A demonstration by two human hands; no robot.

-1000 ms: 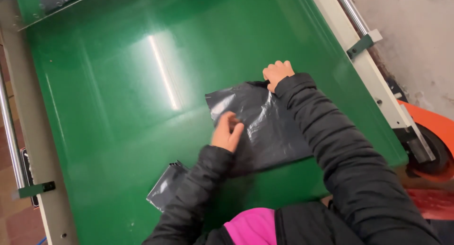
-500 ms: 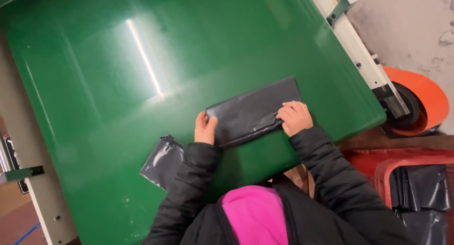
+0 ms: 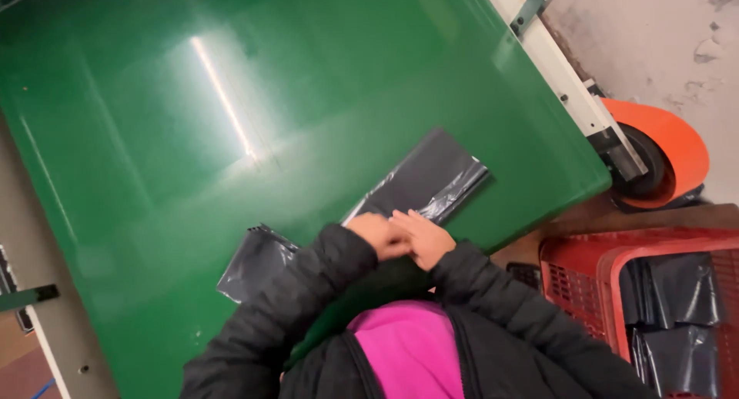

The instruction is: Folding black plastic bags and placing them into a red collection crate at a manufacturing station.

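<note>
A: ok so both hands are bunched together at the near edge of the green table (image 3: 154,137). The left hand (image 3: 377,235) and right hand (image 3: 422,237) are touching each other, fingers curled down onto the near end of the folded black plastic bag (image 3: 431,180)

B: gripping it or just pressing?

A: can't tell tbh, the fingers look bent, not spread, but the grip itself is hidden. The bag stretches away toward 1 o'clock from the hands

B: anything else around?

A: second black bag (image 3: 254,260) at 9 o'clock of the hands, partly under the left sleeve. Red crate (image 3: 577,268) with more black bags at 3 o'clock, orange wheel (image 3: 662,149) at 2 o'clock
</note>
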